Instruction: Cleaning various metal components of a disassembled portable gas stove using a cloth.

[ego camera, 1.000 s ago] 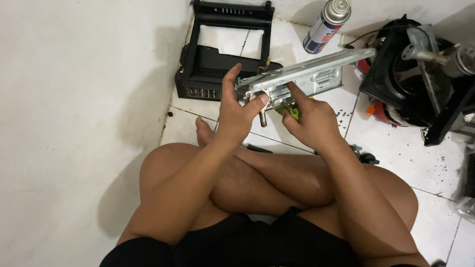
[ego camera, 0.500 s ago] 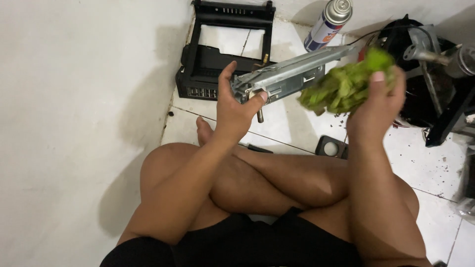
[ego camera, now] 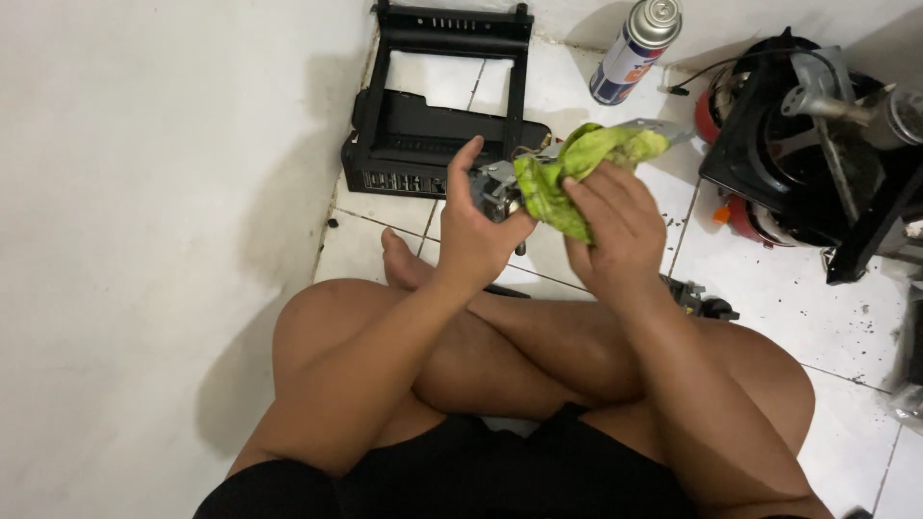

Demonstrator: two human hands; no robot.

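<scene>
I sit cross-legged on the floor, wall to my left. Left hand and right hand sit side by side above my knees, well in front of me. Rag lies over the metal part, between the two hands and under the right fingers. Frame lies on the floor beyond the hands, against the wall. Spray can stands right of the frame, farther back. Motor unit sits far right. A small part lies by my right knee.
</scene>
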